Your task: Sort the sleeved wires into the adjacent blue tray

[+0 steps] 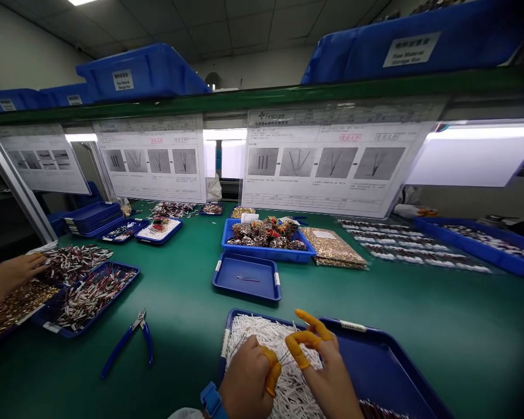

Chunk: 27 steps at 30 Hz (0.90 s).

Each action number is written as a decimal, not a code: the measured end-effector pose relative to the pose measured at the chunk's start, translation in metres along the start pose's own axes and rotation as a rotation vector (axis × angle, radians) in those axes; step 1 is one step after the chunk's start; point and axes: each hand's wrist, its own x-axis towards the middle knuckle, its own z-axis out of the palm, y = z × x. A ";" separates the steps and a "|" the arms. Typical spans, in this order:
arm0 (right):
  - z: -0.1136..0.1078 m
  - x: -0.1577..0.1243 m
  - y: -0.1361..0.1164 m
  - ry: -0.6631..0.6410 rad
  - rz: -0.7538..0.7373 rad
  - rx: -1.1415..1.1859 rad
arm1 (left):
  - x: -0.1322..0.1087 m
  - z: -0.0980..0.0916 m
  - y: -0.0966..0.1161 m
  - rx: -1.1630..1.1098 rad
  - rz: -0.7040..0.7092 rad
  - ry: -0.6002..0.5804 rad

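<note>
My left hand (251, 375), with yellow finger cots and a blue wristband, is closed over a white heap in a blue tray. It grips thin wire leads (284, 356); dark strands stick out on both sides of the fist. Beside it, my right hand (327, 364) also wears yellow cots. Its thumb and one finger come together at the tips by the wire ends, while another finger stretches out above; what lies in the pinch is too small to make out. Below both hands are many short white tubes (288, 396) filling the tray.
Blue-handled cutters (135, 337) lie to the left. A small tray (247, 276) holds a few wires. Behind it stands a blue bin (268, 253) of bundled parts. Another tray (388, 366) adjoins at right. A co-worker's hand (15, 279) reaches over wire piles at far left.
</note>
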 end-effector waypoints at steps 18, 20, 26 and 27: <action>0.006 -0.012 0.017 -0.236 -0.165 -0.466 | 0.003 -0.004 -0.012 -0.335 -0.229 0.197; 0.011 -0.019 0.016 -0.278 -0.172 -0.537 | 0.005 -0.007 -0.010 -0.402 -0.232 0.185; 0.015 -0.021 0.022 -0.308 -0.161 -0.643 | 0.008 -0.012 -0.006 -0.440 -0.230 0.159; 0.016 -0.021 0.023 -0.303 -0.158 -0.641 | 0.007 -0.011 -0.006 -0.418 -0.232 0.165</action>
